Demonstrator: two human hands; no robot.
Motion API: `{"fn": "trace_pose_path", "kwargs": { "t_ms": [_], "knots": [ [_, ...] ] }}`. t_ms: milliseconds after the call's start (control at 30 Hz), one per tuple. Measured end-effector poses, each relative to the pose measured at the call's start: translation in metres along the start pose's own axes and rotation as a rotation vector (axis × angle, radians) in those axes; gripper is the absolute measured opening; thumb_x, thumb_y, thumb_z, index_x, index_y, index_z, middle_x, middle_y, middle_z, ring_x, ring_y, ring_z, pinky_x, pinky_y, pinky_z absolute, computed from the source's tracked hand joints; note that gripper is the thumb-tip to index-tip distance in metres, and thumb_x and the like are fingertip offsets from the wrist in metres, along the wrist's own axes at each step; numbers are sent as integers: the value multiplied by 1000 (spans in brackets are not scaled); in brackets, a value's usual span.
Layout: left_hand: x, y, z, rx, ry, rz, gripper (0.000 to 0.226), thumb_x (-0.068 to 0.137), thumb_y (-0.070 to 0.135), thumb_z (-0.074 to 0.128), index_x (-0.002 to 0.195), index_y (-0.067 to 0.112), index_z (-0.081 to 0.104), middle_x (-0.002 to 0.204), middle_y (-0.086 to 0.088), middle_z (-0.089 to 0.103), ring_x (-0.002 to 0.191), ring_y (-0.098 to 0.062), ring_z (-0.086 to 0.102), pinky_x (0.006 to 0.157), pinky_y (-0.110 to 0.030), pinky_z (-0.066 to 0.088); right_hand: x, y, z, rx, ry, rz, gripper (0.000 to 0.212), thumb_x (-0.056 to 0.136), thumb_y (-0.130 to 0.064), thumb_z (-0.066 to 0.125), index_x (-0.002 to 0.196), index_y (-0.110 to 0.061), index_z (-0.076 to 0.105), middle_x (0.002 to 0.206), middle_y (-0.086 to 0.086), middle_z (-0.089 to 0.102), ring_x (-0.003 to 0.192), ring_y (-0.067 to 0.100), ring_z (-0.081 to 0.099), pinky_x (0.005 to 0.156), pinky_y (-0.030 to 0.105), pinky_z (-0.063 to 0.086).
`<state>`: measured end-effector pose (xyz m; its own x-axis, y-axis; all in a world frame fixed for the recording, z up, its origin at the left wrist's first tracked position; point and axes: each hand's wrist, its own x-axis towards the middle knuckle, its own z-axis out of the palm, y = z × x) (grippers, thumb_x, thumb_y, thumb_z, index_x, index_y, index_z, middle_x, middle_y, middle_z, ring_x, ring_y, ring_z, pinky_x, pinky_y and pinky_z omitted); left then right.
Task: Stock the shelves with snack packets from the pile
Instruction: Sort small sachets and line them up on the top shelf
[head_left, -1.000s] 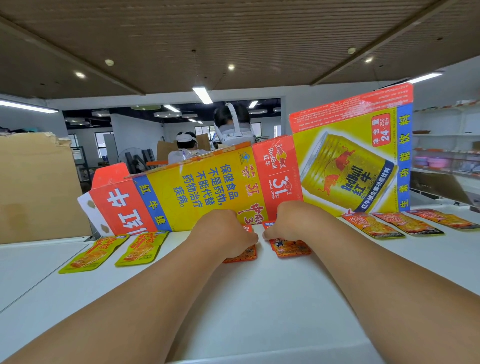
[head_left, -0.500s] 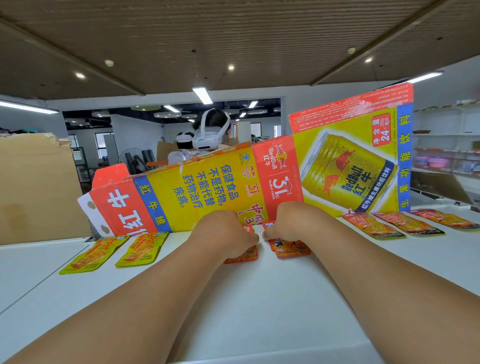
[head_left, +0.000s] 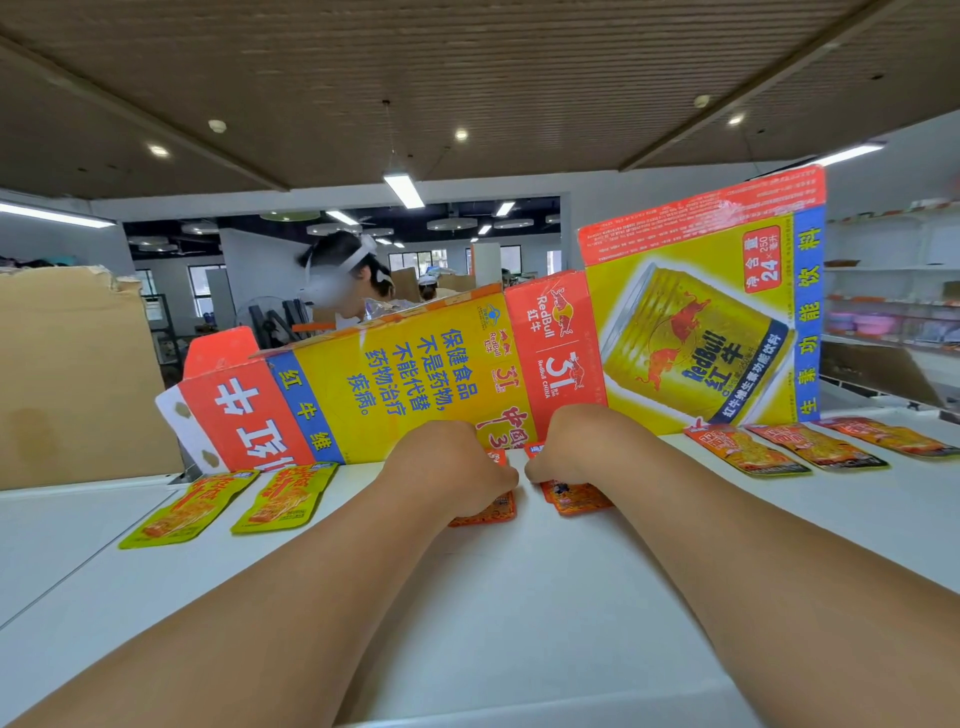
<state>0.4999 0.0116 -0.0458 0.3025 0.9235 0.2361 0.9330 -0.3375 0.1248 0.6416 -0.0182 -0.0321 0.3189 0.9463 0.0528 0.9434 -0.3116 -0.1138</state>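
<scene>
Two orange snack packets lie flat side by side on the white shelf top (head_left: 519, 597), in front of a flattened Red Bull carton (head_left: 415, 384). My left hand (head_left: 452, 467) covers the upper part of the left orange packet (head_left: 488, 512), fingers curled down onto it. Just to its right, my right hand (head_left: 571, 441) grips the right orange packet (head_left: 576, 501) the same way. The thumbs nearly touch. The packets' far ends are hidden under my hands.
Two yellow-green packets (head_left: 192, 512) (head_left: 285, 499) lie at the left, three orange ones (head_left: 743, 452) (head_left: 815, 447) (head_left: 883, 436) at the right. Brown cardboard (head_left: 78, 374) stands far left. A person wearing a headset (head_left: 337, 275) is behind the carton. White shelves (head_left: 883, 312) stand far right.
My hands stay on the two orange packets, barely shifted. The person behind the carton has moved to the left.
</scene>
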Motion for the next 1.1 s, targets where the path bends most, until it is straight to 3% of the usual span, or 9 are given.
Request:
{"fn": "trace_pose_path", "kwargs": {
  "t_ms": [333,500,633,767,900,1100],
  "knots": [
    [-1,0,-1,-8,-6,-5,37,88,64,58,101,29,61,85,5,59,83,-15,58,64,-27,43,-1,-1,0,14,-5,0,35,88,-51,64,97,-18,55,81,1,51,86,24,58,76,33,49],
    [-1,1,-1,1,-1,-3,37,88,63,58,99,29,62,84,5,60,77,-13,55,61,-27,42,0,0,1,11,7,1,38,87,-53,64,98,-18,56,82,1,52,90,25,61,81,35,53],
    [-2,2,-2,0,-10,-10,37,88,63,59,96,28,61,84,4,59,82,-15,58,63,-28,44,1,0,-1,-11,19,4,38,87,-52,64,81,-17,49,78,1,48,84,25,55,75,33,48],
    [-1,2,-2,8,-13,-17,38,87,65,59,96,28,61,83,4,59,83,-16,59,63,-28,44,-2,0,-4,25,38,-10,35,88,-53,62,89,-19,53,80,1,51,83,23,57,74,32,48],
    [-1,3,-2,6,-16,-21,39,87,66,59,93,27,60,81,3,58,82,-16,58,61,-29,42,-2,-1,-2,-4,21,-12,37,88,-55,62,85,-19,53,80,1,52,83,24,57,73,31,48],
    [-3,4,-5,11,-35,-27,41,88,66,58,95,26,60,80,3,57,83,-17,59,61,-28,43,-3,-1,-2,-18,-13,-16,40,88,-57,62,97,-18,55,82,2,52,89,25,59,82,35,52]
  ]
}}
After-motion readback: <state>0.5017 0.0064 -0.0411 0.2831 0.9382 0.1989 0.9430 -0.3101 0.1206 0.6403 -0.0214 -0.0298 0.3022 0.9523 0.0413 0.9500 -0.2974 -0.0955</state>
